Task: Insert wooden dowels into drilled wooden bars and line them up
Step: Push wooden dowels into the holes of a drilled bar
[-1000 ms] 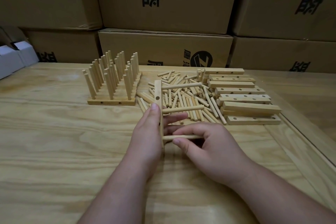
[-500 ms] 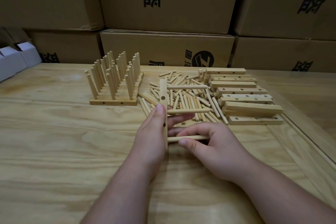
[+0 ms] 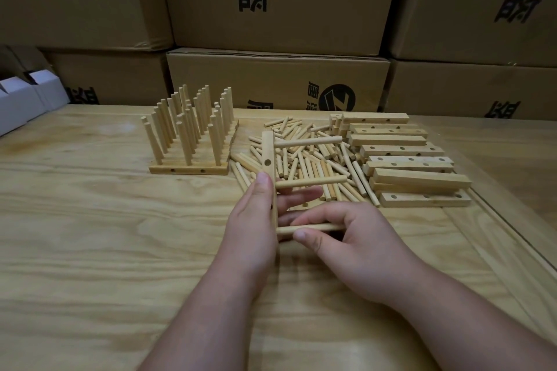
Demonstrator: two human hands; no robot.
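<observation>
Right hand (image 3: 346, 238) pinching dowel (image 3: 304, 228)

Drilled bar (image 3: 268, 156) (in left hand (image 3: 251, 220)) drifted slightly right; nearest dowel (image 3: 310, 227) unmoved.

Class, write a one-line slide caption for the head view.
Left hand grips drilled bar; right hand pinches third dowel at it.

dowels (image 3: 304, 159): pale matt wood, smooth | table (image 3: 90, 250): grainy wood w/ sheen | boxes (image 3: 277, 84): matt cardboard
</observation>
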